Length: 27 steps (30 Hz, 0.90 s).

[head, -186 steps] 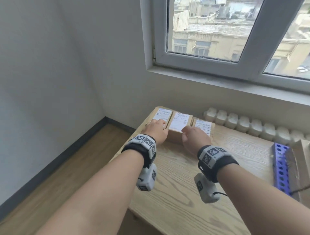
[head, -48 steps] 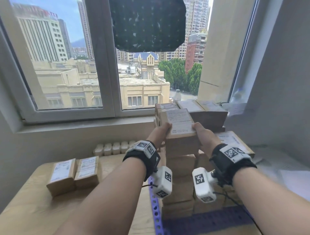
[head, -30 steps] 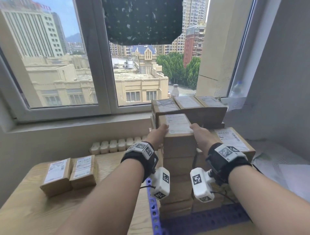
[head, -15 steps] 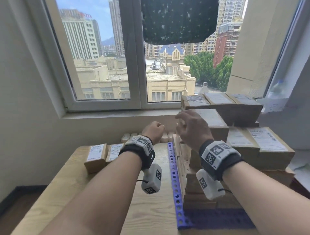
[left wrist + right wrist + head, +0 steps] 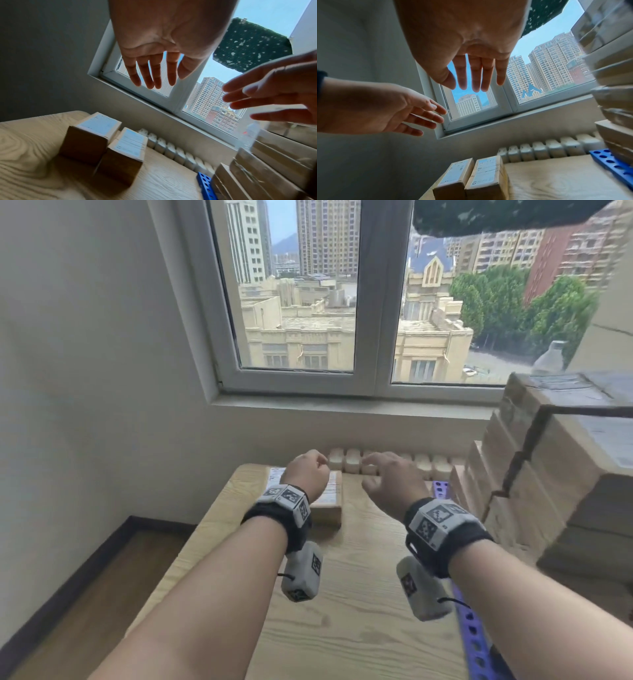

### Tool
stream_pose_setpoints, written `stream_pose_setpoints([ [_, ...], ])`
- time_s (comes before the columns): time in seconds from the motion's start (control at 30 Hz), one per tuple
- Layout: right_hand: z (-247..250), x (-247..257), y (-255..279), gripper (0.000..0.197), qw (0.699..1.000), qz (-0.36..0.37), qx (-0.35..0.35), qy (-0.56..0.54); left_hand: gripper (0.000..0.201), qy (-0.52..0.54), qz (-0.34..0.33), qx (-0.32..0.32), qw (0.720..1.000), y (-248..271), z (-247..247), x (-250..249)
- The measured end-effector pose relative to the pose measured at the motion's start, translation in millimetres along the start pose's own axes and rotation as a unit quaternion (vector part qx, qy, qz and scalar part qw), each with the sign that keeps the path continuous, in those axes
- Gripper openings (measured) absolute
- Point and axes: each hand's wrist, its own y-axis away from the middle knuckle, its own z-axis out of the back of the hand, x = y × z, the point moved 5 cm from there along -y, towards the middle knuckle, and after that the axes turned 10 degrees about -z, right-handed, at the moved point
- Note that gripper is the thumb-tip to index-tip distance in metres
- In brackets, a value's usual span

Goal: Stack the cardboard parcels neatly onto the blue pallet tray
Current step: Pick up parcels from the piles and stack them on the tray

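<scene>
Parcels (image 5: 548, 474) stacked on blue pallet tray (image 5: 611, 163) | 2 parcels (image 5: 471, 178) on table (image 5: 359, 594) | hands spread, empty

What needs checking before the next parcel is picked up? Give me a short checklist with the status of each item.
1. Left hand free: ok, fingers straight, holding nothing.
2. Right hand free: ok, fingers spread, holding nothing.
3. Parcels left to move: ok, two parcels stand side by side on the wooden table, labels up.
4. Path to them clear: ok, only bare tabletop shows between the hands and the parcels.
5. Stack on the blue pallet tray steady: cannot tell, it is blurred and partly out of frame.
6. Free spot on the stack for the next parcel: cannot tell, its top is cut off.
</scene>
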Motion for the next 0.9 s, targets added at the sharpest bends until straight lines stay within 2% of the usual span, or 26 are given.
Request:
stream_pose_setpoints([
  [0.27, -106, 57, -82, 0.039, 0.998, -0.029, 0.059, 0.016, 0.03, 0.018, 0.057, 0.034, 0.998, -68, 21, 125],
  [0.47, -177, 71, -125, 0.039, 0.99, -0.089, 0.112, 0.017, 0.041, 0.025, 0.1, 0.098, 0.99, -112, -2, 202],
  [0.57, -206, 68, -136, 0.038, 0.983, -0.126, 0.135, 0.009, 0.052, 0.035, 0.114, 0.126, 0.985, -125, -24, 228],
  [0.73, -239, 63, -145, 0.035, 0.97, -0.168, 0.172, 0.024, 0.059, 0.062, 0.129, 0.112, 0.983, -139, -52, 255],
  [0.83, -253, 60, -151, 0.037, 0.966, -0.192, 0.175, 0.002, 0.069, 0.102, 0.162, 0.119, 0.974, -144, -68, 269],
  [0.9, -260, 57, -153, 0.037, 0.963, -0.204, 0.176, -0.007, 0.062, 0.115, 0.184, 0.131, 0.967, -145, -77, 275],
])
